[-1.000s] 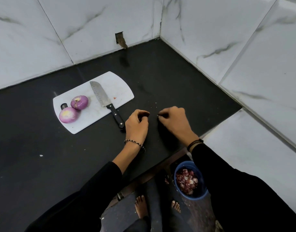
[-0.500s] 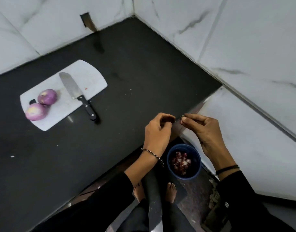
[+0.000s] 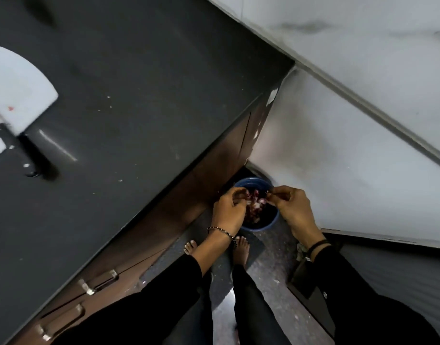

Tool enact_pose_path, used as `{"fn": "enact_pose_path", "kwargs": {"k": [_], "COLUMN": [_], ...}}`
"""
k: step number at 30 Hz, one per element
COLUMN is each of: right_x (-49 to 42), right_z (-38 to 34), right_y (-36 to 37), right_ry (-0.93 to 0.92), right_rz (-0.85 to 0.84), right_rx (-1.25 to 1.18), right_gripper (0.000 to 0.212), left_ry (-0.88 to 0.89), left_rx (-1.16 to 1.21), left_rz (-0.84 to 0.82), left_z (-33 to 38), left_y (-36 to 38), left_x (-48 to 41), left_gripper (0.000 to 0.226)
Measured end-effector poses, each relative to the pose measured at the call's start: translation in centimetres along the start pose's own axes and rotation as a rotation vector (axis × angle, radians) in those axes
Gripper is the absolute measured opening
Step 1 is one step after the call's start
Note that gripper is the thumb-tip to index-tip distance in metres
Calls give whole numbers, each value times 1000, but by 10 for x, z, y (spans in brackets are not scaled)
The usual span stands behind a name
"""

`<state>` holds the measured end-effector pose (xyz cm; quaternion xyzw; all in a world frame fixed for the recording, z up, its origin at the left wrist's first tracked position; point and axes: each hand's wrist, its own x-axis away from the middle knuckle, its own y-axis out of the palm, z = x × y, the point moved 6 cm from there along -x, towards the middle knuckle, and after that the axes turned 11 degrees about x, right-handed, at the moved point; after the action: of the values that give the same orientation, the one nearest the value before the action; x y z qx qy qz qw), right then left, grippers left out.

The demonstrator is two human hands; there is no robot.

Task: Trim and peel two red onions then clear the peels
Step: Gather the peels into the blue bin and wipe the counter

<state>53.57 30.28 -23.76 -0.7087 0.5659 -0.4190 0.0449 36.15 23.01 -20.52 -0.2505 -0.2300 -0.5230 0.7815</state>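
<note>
1. Head view: I judge this to be the last step, clearing the peels. Both my hands hang over the blue bin (image 3: 262,226), which stands on the floor in the corner below the edge of the black counter (image 3: 151,70).
2. My left hand (image 3: 228,207) is curled, its fingertips bunched above the bin's left rim. My right hand (image 3: 293,207) has its thumb and forefinger drawn together above the right rim. I cannot tell whether either one pinches a scrap, since anything there is too small to see.
3. The bin holds a heap of purple and white onion peels (image 3: 255,207), and nothing else shows in it.
4. The onions are out of view. At the left edge I see only a corner of the white cutting board (image 3: 19,95) and the black knife handle (image 3: 14,148) reaching from it onto the counter.
5. The next move calls for spreading my fingers right over the bin, so that light scraps drop inside rather than onto my bare feet (image 3: 240,250). Pale specks (image 3: 108,97) on the counter may need another pass.
</note>
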Motion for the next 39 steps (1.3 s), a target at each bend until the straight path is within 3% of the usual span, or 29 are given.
{"fn": "enact_pose_path", "kwargs": {"k": [8,12,15,20,23,26,32,37,39], "right_x": [-55,-72,-84,-95,-100,-103,-103,-99,-93], "right_z": [59,79,84,85,84,85,79,74,70], "right_y": [28,33,38,49,51,50,45,46,49], "right_ry": [24,100,126,92,66,74,44,-20,-58], "right_rz": [-47,-40,-38,-86,-91,-50,-17,-34,-72], "right_rx": [411,442,444,472,498,476,481,499,495], "right_gripper": [15,17,17,28,22,13,17,21,24], "left_ry": [-267,-338,-374,-390,-405,-375,-313,-293,-247], "left_rx": [50,81,77,88,68,81,115,193,178], "left_rz": [-7,35,28,30,36,33,26,0,10], "left_z": [-89,-125,-128,-146,-156,-140,-128,-122,-115], "left_y": [46,61,71,84,89,92,97,97,96], "left_x": [-66,-94,-104,-122,-132,-128,-126,-119,-119], "left_gripper": [41,65,49,57,57,47,44,12,22]}}
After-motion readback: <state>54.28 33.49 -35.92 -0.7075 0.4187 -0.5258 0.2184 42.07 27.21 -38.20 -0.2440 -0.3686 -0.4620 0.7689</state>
